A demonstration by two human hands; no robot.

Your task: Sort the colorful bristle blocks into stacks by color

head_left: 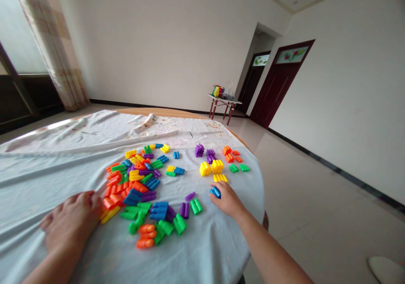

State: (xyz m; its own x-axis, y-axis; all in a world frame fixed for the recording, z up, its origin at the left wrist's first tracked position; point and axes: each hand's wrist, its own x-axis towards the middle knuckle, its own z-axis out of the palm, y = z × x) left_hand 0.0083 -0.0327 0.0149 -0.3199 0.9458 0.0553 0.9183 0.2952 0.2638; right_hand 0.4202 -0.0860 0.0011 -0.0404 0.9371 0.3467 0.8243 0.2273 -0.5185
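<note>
My right hand (228,200) rests on the white cloth (63,157) and grips a blue block (215,192) between its fingertips, just below a yellow stack (220,177). My left hand (73,220) lies palm down on the cloth at the left edge of a big loose pile of coloured blocks (139,187), touching orange and yellow pieces. To the right of the pile sit sorted groups: purple (199,150), yellow (211,167), orange (229,154) and green (238,168).
The round table's edge (240,139) drops off close to the right of the sorted groups. A small red-legged table (223,104) with a bag of toys stands by the far wall near dark red doors (278,83). A curtain (53,52) hangs at the left.
</note>
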